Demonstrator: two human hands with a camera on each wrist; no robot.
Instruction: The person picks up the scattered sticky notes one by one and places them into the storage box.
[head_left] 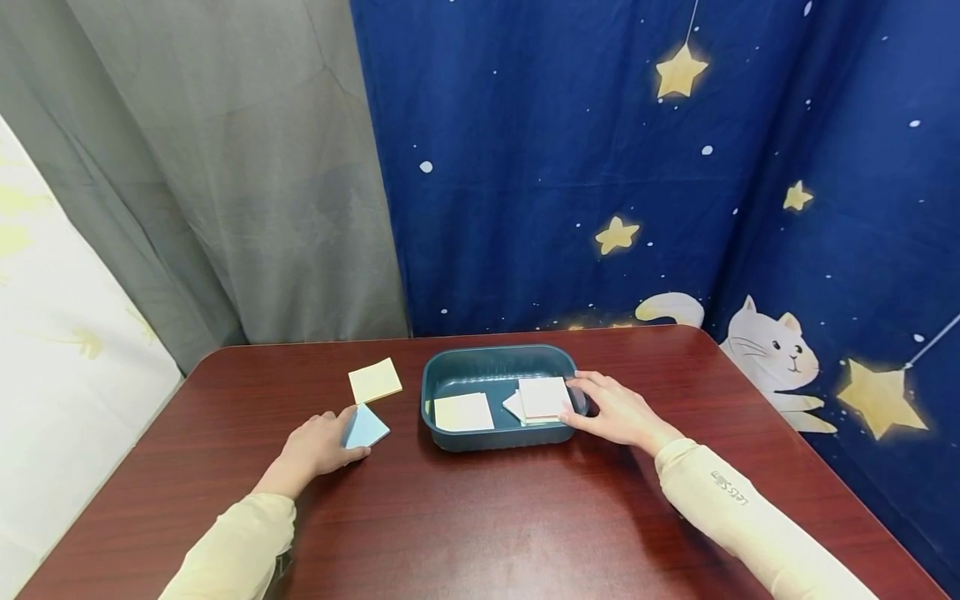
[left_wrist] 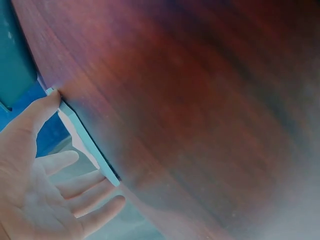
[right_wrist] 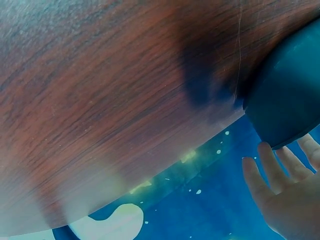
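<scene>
My left hand grips a light blue sticky note pad by its edges, low over the table. The left wrist view shows the thumb at one end of the blue pad and fingertips at the other. A yellow note pad lies just beyond it. My right hand reaches over the right rim of a dark teal tray, thumb and finger pinching the corners of a white note pad. This pad lies over other pale pads. Only fingers of the right hand show beside the tray in its wrist view.
A pale yellow note pad lies in the left part of the tray. The reddish-brown wooden table ends at a rounded back edge, against a grey curtain and a blue starry curtain.
</scene>
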